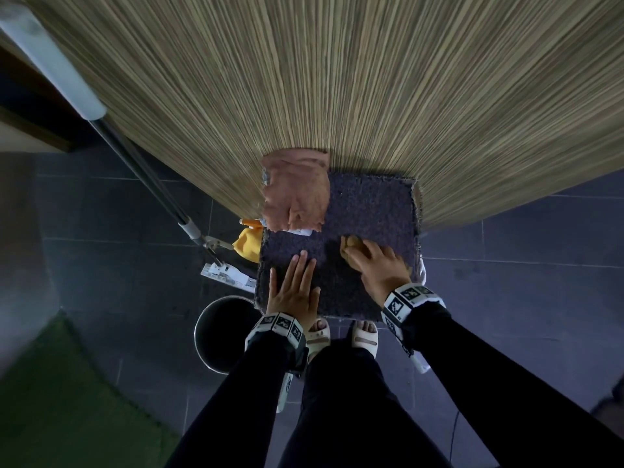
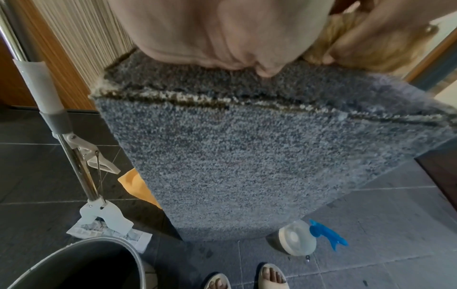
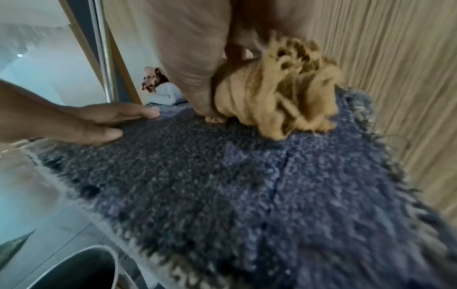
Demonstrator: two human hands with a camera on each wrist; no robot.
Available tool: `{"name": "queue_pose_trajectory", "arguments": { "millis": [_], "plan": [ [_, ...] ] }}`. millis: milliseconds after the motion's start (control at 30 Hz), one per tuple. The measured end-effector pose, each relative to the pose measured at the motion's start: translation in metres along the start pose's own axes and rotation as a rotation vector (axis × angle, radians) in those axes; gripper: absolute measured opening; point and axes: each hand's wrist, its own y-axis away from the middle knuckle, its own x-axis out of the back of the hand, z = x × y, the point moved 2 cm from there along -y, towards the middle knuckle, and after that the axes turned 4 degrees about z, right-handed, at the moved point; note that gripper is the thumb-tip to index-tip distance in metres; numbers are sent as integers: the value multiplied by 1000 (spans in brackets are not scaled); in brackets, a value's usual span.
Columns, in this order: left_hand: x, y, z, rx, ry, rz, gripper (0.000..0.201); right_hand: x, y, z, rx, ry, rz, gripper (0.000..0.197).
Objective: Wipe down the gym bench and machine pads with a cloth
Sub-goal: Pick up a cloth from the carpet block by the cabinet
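A square pad (image 1: 368, 211) covered in dark grey-blue carpet stands against the striped wall. My left hand (image 1: 295, 285) lies flat on its near left part, fingers straight; the left wrist view shows its palm (image 2: 217, 33) pressed on the pile. My right hand (image 1: 374, 265) grips a bunched tan cloth (image 1: 349, 244) and holds it down on the pad's right half. In the right wrist view the cloth (image 3: 279, 93) sits crumpled under the fingers (image 3: 195, 58), near the wall side. A pinkish-brown cloth (image 1: 297, 190) lies on the pad's far left corner.
A mop (image 1: 224, 271) leans left of the pad, a yellow cloth (image 1: 248, 246) on the floor beside it. A metal bucket (image 1: 221, 332) stands at the near left. A spray bottle (image 2: 299, 240) with a blue trigger lies by my sandalled feet. A green mat (image 1: 67, 400) lies far left.
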Motion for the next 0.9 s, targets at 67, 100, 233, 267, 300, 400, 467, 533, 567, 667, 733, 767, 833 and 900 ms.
{"name": "queue_pose_trajectory", "arguments": {
  "millis": [67, 100, 233, 267, 300, 400, 467, 533, 567, 667, 733, 767, 833, 900],
  "plan": [
    [9, 0, 4, 20, 35, -53, 63, 4, 4, 5, -55, -160, -35, 63],
    [15, 0, 7, 30, 61, -76, 64, 7, 6, 7, -67, -280, -41, 63],
    [46, 0, 18, 92, 274, -124, 58, 32, 21, 13, -174, -619, 95, 48],
    [54, 1, 21, 94, 315, -119, 56, 39, 27, 15, -214, -630, 118, 43],
    [62, 2, 24, 94, 347, -113, 54, 44, 33, 15, -235, -664, 119, 38],
    [84, 9, 32, 75, 422, -81, 47, 63, 52, 11, -238, -749, 139, 34],
    [96, 17, 36, 31, 448, -32, 43, 76, 66, 7, -229, -721, 191, 40],
    [108, 27, 39, -7, 471, 4, 40, 87, 79, 1, -188, -699, 217, 40],
    [112, 31, 40, -24, 479, 22, 39, 91, 85, 0, -167, -707, 219, 37],
    [123, 46, 41, -73, 498, 53, 38, 100, 103, 0, -136, -753, 228, 31],
    [130, 55, 40, -81, 499, 73, 37, 105, 111, 1, -124, -760, 205, 36],
    [133, 60, 40, -80, 498, 85, 37, 107, 115, 1, -120, -746, 180, 41],
    [138, 70, 40, -84, 497, 122, 37, 110, 122, 0, -92, -704, 149, 46],
    [142, 77, 39, -86, 512, 159, 36, 110, 125, -2, -58, -702, 132, 46]
  ]
}}
